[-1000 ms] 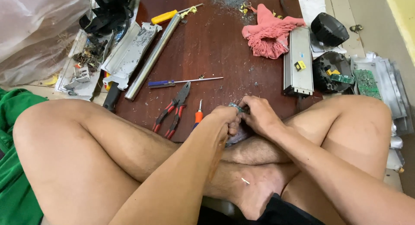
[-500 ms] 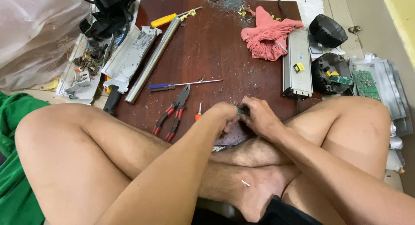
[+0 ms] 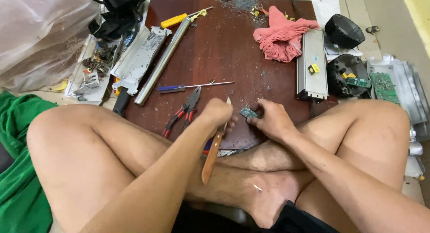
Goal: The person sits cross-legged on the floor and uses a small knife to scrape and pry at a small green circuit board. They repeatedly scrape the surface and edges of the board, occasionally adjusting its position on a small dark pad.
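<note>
Fingers of the left hand (image 3: 218, 115) are curled tight around a wooden-handled knife (image 3: 214, 148), blade tip up. Beside it, the right hand (image 3: 272, 120) pinches a small green circuit-board piece (image 3: 248, 112) against the near edge of the dark wooden board (image 3: 233, 49), near red-handled pliers (image 3: 182, 112).

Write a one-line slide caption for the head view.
Seated cross-legged, left hand grips a wooden-handled knife while right hand pins a small circuit board piece on the brown board.
</note>
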